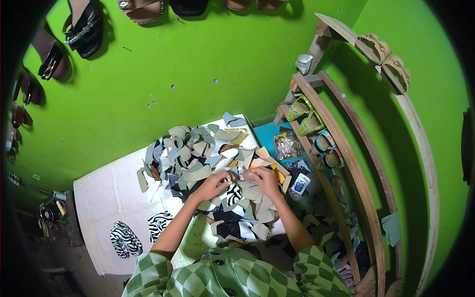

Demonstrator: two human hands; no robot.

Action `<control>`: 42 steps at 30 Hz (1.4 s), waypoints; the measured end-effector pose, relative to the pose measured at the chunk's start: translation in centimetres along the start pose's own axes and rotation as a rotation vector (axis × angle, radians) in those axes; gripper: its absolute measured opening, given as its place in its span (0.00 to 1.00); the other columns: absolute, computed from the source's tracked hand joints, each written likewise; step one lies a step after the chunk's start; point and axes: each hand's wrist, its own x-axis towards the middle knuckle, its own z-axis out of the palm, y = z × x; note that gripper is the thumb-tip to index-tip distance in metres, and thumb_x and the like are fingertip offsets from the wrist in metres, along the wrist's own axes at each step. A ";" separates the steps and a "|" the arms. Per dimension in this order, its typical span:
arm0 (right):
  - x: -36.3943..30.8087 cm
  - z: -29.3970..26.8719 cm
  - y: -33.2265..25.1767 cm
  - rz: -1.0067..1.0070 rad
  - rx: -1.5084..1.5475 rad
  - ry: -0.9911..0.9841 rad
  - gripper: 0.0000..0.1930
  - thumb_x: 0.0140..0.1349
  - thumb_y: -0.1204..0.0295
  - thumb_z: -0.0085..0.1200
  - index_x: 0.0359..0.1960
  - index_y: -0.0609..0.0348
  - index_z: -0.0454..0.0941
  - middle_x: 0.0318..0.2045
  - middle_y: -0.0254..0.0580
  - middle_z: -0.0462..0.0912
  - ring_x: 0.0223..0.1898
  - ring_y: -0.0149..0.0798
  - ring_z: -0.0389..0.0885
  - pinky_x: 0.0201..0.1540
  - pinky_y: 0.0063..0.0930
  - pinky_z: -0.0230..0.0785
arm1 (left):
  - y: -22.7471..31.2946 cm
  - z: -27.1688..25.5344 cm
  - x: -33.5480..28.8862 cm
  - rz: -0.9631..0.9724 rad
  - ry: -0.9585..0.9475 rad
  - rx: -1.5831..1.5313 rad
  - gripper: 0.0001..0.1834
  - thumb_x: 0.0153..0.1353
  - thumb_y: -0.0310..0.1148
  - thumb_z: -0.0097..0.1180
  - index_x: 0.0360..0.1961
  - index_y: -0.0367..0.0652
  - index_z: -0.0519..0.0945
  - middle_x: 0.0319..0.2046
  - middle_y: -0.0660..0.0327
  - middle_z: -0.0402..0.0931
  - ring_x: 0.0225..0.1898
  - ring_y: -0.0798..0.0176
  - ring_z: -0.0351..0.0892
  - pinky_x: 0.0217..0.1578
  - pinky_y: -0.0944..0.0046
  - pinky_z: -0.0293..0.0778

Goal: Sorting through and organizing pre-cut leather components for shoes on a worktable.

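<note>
Both my hands are over a heap of cut material pieces [194, 172] in grey, olive, beige and white. My left hand [216, 184] is closed, its fingertips pinched at the upper end of a black-and-white zebra-print piece [234, 194]. To its right, my right hand [263, 179] hangs over the beige pieces with its fingers curled together; whatever they may hold is too small to make out. More zebra-print pieces [125, 240] lie on the white table [106, 188] at the left, one of them [159, 223] close to my left forearm.
Right of the table stands a wooden rack [354, 153] carrying sandals [310, 123]. A clear box [288, 146] of shiny bits sits beside the heap. Far left, a small dark stand [63, 222] bears a thread spool [60, 196]. Sandals [84, 29] hang on the green wall.
</note>
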 end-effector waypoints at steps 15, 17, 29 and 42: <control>0.0 -0.8 -1.0 0.400 0.705 -0.360 0.15 0.51 0.79 0.59 0.42 0.67 0.76 0.33 0.35 0.79 0.33 0.24 0.76 0.35 0.17 0.70 | -1.6 2.8 0.2 -0.138 0.194 -0.127 0.07 0.58 0.30 0.54 0.32 0.37 0.74 0.36 0.64 0.71 0.29 0.73 0.65 0.31 0.73 0.63; -0.5 -1.2 -0.7 0.351 0.679 -0.431 0.16 0.51 0.80 0.59 0.43 0.67 0.75 0.35 0.40 0.80 0.38 0.27 0.78 0.41 0.19 0.71 | -2.1 3.2 -0.5 -0.174 0.258 -0.173 0.06 0.58 0.30 0.55 0.31 0.37 0.76 0.32 0.67 0.71 0.27 0.77 0.62 0.28 0.75 0.60; 0.0 1.9 -2.2 0.421 0.621 -0.025 0.07 0.50 0.78 0.60 0.31 0.64 0.77 0.28 0.38 0.81 0.29 0.27 0.78 0.34 0.17 0.71 | 1.7 2.3 -2.0 -0.306 0.303 -0.618 0.08 0.59 0.32 0.54 0.34 0.39 0.77 0.30 0.71 0.73 0.30 0.79 0.68 0.32 0.77 0.65; -4.2 3.0 -1.4 0.379 0.387 0.030 0.07 0.46 0.76 0.63 0.27 0.63 0.78 0.23 0.37 0.80 0.24 0.26 0.77 0.29 0.16 0.69 | 0.5 5.9 -4.3 -0.411 0.412 -0.415 0.10 0.57 0.34 0.57 0.30 0.37 0.80 0.21 0.72 0.72 0.22 0.80 0.64 0.22 0.77 0.59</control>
